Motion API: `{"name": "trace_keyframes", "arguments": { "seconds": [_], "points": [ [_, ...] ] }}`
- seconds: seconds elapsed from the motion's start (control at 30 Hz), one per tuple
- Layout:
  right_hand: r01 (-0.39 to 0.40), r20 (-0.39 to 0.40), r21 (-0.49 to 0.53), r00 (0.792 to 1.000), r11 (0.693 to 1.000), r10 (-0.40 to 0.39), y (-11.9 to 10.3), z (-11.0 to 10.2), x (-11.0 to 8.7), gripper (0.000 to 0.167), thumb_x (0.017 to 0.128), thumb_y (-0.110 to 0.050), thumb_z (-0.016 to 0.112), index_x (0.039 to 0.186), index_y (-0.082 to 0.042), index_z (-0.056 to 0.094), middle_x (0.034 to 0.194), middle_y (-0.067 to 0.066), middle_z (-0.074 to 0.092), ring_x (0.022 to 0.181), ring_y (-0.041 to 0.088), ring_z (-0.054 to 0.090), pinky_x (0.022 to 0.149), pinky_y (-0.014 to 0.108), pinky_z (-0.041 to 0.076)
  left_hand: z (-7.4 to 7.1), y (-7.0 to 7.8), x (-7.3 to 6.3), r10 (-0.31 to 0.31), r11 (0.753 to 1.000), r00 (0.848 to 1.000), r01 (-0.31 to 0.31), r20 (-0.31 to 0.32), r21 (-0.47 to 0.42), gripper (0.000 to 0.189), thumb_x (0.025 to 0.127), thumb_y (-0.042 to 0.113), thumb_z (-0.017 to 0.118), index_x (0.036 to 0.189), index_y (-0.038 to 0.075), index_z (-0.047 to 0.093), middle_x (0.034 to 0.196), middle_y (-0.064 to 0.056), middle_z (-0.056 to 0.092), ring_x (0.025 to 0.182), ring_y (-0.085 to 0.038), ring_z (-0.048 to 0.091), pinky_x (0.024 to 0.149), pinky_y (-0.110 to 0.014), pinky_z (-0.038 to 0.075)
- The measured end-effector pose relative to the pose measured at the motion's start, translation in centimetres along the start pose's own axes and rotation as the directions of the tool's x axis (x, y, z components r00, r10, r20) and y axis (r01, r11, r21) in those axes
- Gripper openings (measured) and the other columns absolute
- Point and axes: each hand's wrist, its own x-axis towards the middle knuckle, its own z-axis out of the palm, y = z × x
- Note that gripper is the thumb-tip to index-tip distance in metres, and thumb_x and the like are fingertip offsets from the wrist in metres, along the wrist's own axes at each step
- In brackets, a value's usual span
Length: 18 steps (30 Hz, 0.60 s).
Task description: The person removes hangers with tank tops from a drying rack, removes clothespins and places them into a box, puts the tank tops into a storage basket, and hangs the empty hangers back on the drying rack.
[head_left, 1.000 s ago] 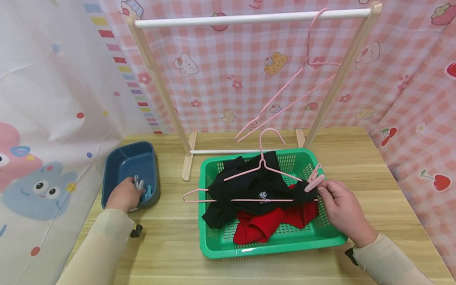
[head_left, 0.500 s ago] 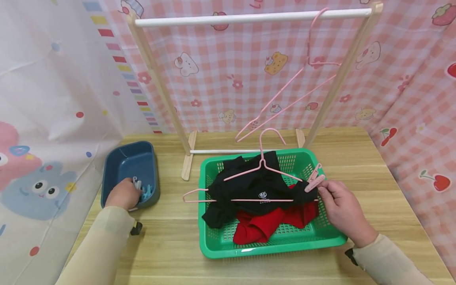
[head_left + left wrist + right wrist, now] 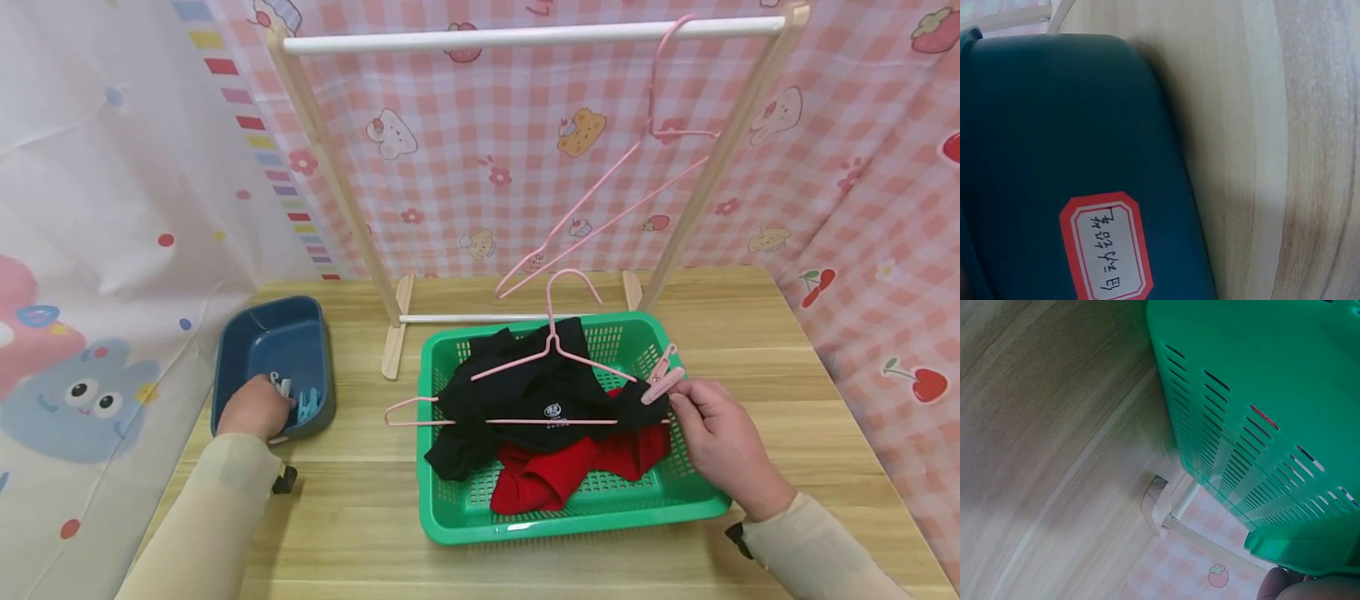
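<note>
In the head view my left hand reaches into the dark blue bin and holds a pale grey clothespin. Light blue clothespins lie beside it. My right hand pinches the right end of a black shirt at the end of a pink hanger. Right by its fingertips, a pink clothespin is clipped on the shirt. Shirt and hanger lie over a green basket. In the right wrist view a bit of finger shows at the basket's rim.
A red garment lies in the basket under the shirt. Behind stands a wooden rack with a white rail, and another pink hanger hangs from it. A red-bordered label marks the bin's side.
My left hand has drawn slightly left inside the bin, with the grey clothespin moving along, away from the light blue ones. The right hand, shirt and hanger have stayed in place.
</note>
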Motion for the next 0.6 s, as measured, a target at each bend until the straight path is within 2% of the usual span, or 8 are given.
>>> {"name": "trace_keyframes", "arguments": {
  "seconds": [0.23, 0.6],
  "points": [
    [-0.018, 0.009, 0.000, 1.000, 1.000, 0.018, 0.06, -0.03, 0.00, 0.014, 0.100, 0.003, 0.064, 0.098, -0.006, 0.074, 0.098, 0.008, 0.071, 0.092, -0.006, 0.048, 0.079, 0.011, 0.041, -0.20, 0.29, -0.28, -0.012, 1.000, 1.000, 0.012, 0.012, -0.004, 0.058, 0.102, 0.021, 0.063, 0.138, -0.021, 0.045, 0.129, -0.041, 0.059, 0.115, -0.054, 0.063, 0.095, -0.063, 0.054],
    [-0.013, 0.006, -0.003, 1.000, 1.000, 0.013, 0.12, -0.03, 0.01, 0.014, 0.100, 0.003, 0.064, 0.099, -0.006, 0.075, 0.099, 0.009, 0.072, 0.093, -0.007, 0.047, 0.079, 0.011, 0.041, -0.29, 0.36, -0.50, 0.010, 1.000, 1.000, -0.010, 0.016, 0.017, 0.051, 0.102, 0.020, 0.062, 0.130, -0.020, 0.052, 0.122, -0.039, 0.063, 0.109, -0.052, 0.065, 0.090, -0.062, 0.055]
  ]
}}
